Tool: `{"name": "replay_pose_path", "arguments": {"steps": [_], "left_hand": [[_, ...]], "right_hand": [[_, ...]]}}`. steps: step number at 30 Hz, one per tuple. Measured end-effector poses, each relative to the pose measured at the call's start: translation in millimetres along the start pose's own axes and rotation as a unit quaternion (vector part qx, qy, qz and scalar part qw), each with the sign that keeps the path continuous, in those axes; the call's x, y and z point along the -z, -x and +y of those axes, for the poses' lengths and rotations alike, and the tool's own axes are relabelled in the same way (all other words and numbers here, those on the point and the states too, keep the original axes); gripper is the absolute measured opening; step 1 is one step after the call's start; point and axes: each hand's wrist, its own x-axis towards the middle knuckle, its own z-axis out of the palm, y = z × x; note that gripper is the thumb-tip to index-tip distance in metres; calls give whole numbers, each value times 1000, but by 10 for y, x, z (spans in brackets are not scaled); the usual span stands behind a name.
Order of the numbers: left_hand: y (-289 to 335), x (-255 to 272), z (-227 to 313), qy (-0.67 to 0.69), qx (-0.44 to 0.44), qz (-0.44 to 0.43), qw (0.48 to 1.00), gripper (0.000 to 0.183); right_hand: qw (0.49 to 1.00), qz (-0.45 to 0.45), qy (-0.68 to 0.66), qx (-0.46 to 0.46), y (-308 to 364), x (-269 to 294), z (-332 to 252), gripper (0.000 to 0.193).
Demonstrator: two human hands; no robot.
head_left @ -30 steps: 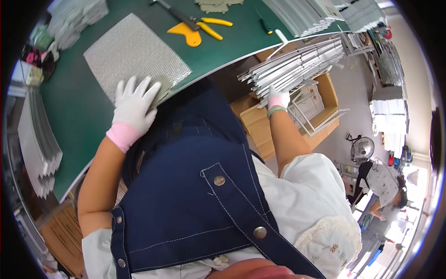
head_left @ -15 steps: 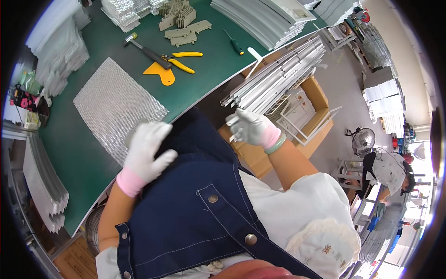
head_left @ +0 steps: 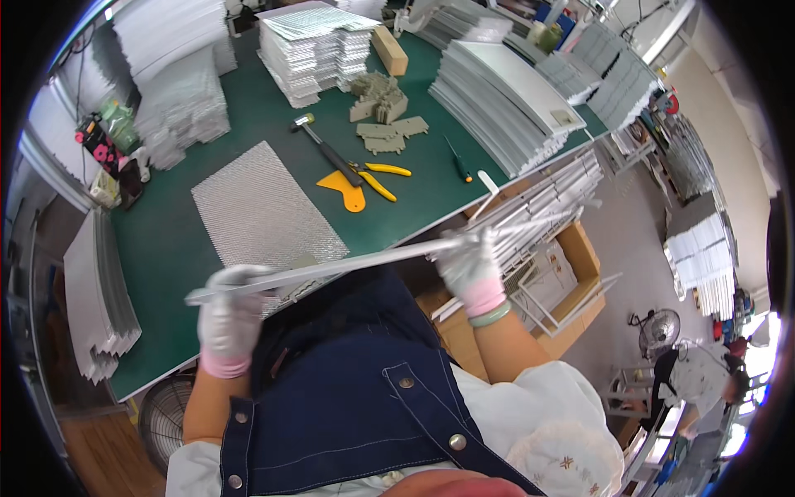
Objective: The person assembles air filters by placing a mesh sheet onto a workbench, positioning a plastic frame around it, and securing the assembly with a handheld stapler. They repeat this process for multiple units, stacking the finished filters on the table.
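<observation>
A long, thin silver-white metal strip crosses in front of my body, just over the table's near edge. My left hand, in a white glove with a pink cuff, is closed round it close to its left end. Farther along, my right hand, gloved the same way, grips it, and the strip runs on past that hand to the right. Beyond the strip, a silver mesh sheet lies flat on the green table. To its right are a hammer, yellow-handled pliers and an orange scraper.
Grey-green plastic parts and a screwdriver lie farther back. Stacked mesh sheets and pale panels stand behind. More metal strips lie over an open cardboard box at right. Another person works far right.
Both hands have closed on a long metal strip, now held across my front. Earlier the left hand was open and apart from the right. The view has shifted, showing more of the table's back.
</observation>
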Motion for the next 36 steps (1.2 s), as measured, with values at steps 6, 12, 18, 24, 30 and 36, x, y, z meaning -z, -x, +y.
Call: {"name": "replay_pose_path", "arguments": {"steps": [6, 12, 18, 24, 30, 36], "left_hand": [[40, -386, 259, 47, -29, 107, 993, 54], [192, -191, 437, -12, 11, -29, 999, 50], [217, -307, 922, -191, 200, 80, 958, 44], [294, -143, 243, -336, 103, 288, 891, 51], [455, 485, -312, -579, 46, 229, 781, 58], [654, 509, 17, -624, 98, 299, 716, 43]], "right_hand": [[998, 45, 29, 29, -131, -202, 100, 13], [988, 51, 112, 89, -31, -336, -66, 16], [819, -46, 451, 351, 526, -1105, 380, 38], [688, -234, 655, 209, 433, -1061, 1043, 64], [520, -160, 800, 254, -379, -873, 1400, 44], [591, -118, 788, 123, -416, -572, 1313, 44]]}}
